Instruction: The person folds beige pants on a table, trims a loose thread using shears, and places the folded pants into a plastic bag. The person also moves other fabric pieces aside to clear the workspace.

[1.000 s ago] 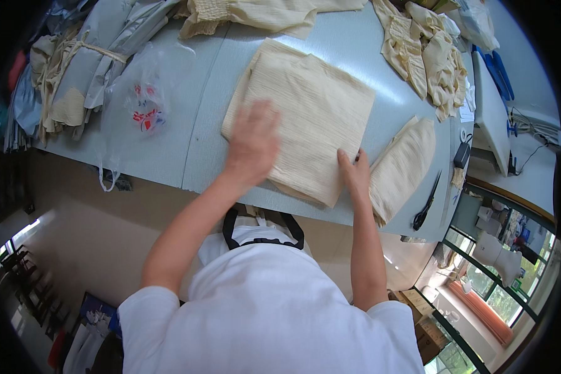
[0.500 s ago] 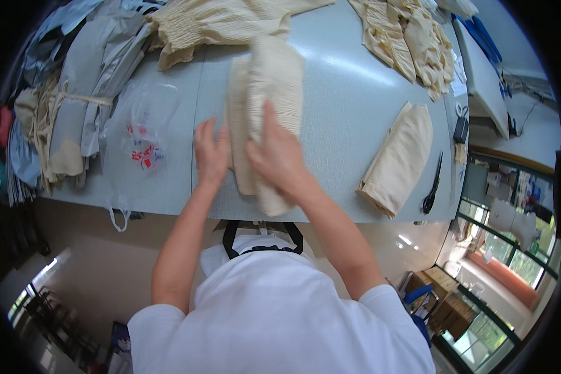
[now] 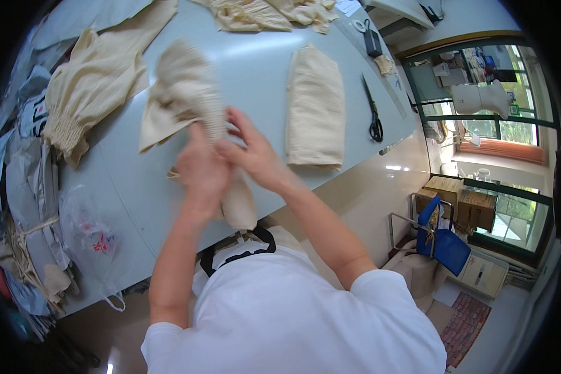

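A loosely folded piece of cream crinkled fabric [image 3: 187, 78] lies in front of me, its far end bunched and spread, its near end hanging to the table edge. My left hand [image 3: 202, 165], smeared by motion, is closed on the fabric's middle. Close beside it, my right hand [image 3: 255, 153] grips the fabric's right side, thumb and fingers bent around it. A second cream bundle [image 3: 316, 109], neatly folded, lies apart to the right. Part of the held fabric is hidden under my hands.
Black scissors [image 3: 374, 115] lie right of the folded bundle. A cream garment with a gathered end [image 3: 96, 81] lies at far left, more cream cloth [image 3: 262, 14] at the back. A clear plastic bag [image 3: 90, 230] and grey cloth piles [image 3: 28, 181] sit left. A blue chair [image 3: 439, 237] stands right.
The view has swung to the right. The held fabric has gone from a flat folded strip to a bunched, twisted shape, and my left hand has come onto it next to my right.
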`<act>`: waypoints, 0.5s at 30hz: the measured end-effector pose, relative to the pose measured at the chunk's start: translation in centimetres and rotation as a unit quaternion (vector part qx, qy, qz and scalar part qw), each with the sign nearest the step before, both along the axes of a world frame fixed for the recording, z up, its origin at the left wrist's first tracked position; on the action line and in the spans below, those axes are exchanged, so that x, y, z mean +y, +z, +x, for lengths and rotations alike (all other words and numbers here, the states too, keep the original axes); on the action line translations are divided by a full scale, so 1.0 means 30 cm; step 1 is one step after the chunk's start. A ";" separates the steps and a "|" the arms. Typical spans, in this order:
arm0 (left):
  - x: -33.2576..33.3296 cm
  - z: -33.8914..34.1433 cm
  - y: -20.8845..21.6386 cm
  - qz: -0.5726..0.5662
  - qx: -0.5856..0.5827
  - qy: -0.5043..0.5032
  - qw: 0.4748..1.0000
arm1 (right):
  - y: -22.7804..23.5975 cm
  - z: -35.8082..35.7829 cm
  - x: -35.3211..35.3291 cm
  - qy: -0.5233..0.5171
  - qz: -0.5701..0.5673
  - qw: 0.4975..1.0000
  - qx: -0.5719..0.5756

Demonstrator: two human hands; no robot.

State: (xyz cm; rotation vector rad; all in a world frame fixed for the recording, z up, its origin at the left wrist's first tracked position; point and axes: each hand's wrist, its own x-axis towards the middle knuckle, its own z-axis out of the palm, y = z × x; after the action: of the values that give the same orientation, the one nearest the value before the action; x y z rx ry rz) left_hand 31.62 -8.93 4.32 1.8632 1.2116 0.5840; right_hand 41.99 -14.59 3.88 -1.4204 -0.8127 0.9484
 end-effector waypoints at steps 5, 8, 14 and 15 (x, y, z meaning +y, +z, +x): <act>-0.220 0.440 0.160 0.208 0.129 -0.174 0.954 | 0.142 0.421 -0.170 -0.062 0.030 0.972 0.226; -0.334 0.654 0.145 0.295 0.075 -0.189 0.933 | 0.128 0.683 -0.274 -0.136 -0.013 0.964 0.227; -0.399 0.667 0.236 -0.024 -0.055 -0.301 0.952 | 0.020 1.016 -0.433 -0.187 0.009 0.953 0.237; -0.370 0.648 0.234 -0.120 -0.034 -0.267 0.956 | 0.018 1.073 -0.472 -0.163 -0.006 0.956 0.243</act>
State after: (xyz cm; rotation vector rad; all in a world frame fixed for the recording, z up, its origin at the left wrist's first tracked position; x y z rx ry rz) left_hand 51.07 -20.03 11.34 1.8344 0.6516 0.1886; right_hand 74.18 -28.75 4.43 -1.2087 -0.1986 0.9841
